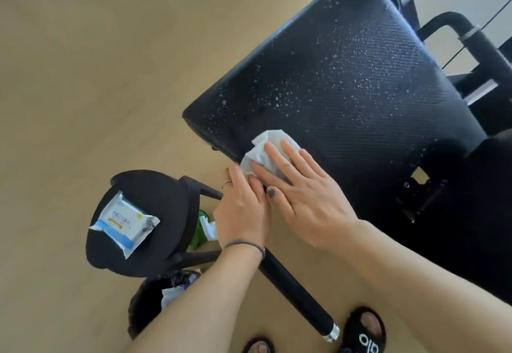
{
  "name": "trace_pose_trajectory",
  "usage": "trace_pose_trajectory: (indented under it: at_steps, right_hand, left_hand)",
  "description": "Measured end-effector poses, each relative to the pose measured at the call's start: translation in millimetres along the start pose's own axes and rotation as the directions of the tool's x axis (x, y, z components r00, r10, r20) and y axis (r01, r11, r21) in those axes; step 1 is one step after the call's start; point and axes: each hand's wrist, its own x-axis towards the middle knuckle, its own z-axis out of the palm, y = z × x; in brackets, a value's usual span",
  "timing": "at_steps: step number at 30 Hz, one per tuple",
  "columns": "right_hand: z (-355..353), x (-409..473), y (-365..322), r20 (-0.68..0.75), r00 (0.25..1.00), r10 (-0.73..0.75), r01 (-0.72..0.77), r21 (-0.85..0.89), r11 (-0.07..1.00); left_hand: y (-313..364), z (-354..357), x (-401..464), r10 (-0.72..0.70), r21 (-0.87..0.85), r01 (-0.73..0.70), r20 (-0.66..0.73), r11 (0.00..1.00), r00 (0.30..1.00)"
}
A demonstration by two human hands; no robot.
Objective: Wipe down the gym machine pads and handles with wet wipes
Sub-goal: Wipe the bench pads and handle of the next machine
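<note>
Black pad [360,81] in woven-textured vinyl, faintly glossy, speckled with pale droplets; white wet wipe [270,142] thin, soft and crumpled like damp paper cloth. Pale floor [97,61] smooth and matt, wood-toned; wipes packet [124,222] in shiny crinkled plastic film on a matt black stool seat [155,186]. Black handle [299,300] matt, rubbery-looking, capped with bright polished metal.
</note>
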Motion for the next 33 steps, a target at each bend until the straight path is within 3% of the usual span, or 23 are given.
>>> trace_pose_trajectory:
  at_steps: [4, 12, 16, 20, 23, 24, 26, 27, 28, 30, 31, 33]
  right_hand:
    - [7, -30, 14, 0.023, 0.999, -0.023, 0.024, -0.057, 0.998]
    - [-37, 106, -2, 0.062, 0.944, -0.324, 0.329, -0.159, 0.931]
    - [-36, 74, 14, 0.126, 0.888, -0.443, 0.46, -0.18, 0.87]
    - [-36, 80, 20, 0.124, 0.876, -0.466, 0.482, -0.196, 0.854]
    - [-42, 116, 17, 0.009, 0.949, -0.314, 0.31, -0.182, 0.933]
    - [-46, 126, 19, -0.06, 0.983, -0.175, 0.167, -0.119, 0.979]
    - [-49, 137, 26, -0.159, 0.979, 0.128, -0.126, 0.019, 0.992]
    - [-48, 135, 21, -0.167, 0.968, 0.187, -0.182, 0.05, 0.982]
    - [-45, 130, 13, -0.175, 0.974, 0.144, -0.139, 0.044, 0.989]
    - [-34, 112, -9, -0.13, 0.974, -0.186, 0.18, -0.055, 0.982]
    - [-32, 102, -12, -0.043, 0.937, -0.347, 0.341, -0.107, 0.934]
    - [-34, 104, 7, 0.034, 0.89, -0.454, 0.452, -0.176, 0.874]
  left_hand:
    - [0, 2, 0, 0.015, 0.024, -0.015, -0.008, 1.0, 1.0]
    - [-1, 3, 4, -0.062, 0.069, 0.056, 0.083, 0.996, 0.995]
    - [-2, 1, 2, -0.071, 0.031, 0.069, 0.082, 0.997, 0.994]
    - [-1, 2, 3, -0.053, 0.01, 0.052, 0.084, 0.999, 0.995]
    - [-1, 3, 4, -0.091, 0.042, 0.087, 0.091, 0.995, 0.992]
    - [0, 2, 4, -0.095, 0.04, 0.091, 0.091, 0.995, 0.991]
    - [1, 1, 2, -0.095, 0.032, 0.093, 0.1, 0.995, 0.99]
    - [1, 0, 3, -0.105, 0.031, 0.102, 0.107, 0.994, 0.989]
    - [2, 0, 3, -0.119, 0.033, 0.116, 0.115, 0.993, 0.986]
    - [1, 1, 4, -0.131, 0.06, 0.124, 0.131, 0.99, 0.983]
    - [1, 1, 4, -0.126, 0.081, 0.116, 0.134, 0.99, 0.983]
    - [3, -1, 4, -0.123, 0.073, 0.115, 0.127, 0.991, 0.984]
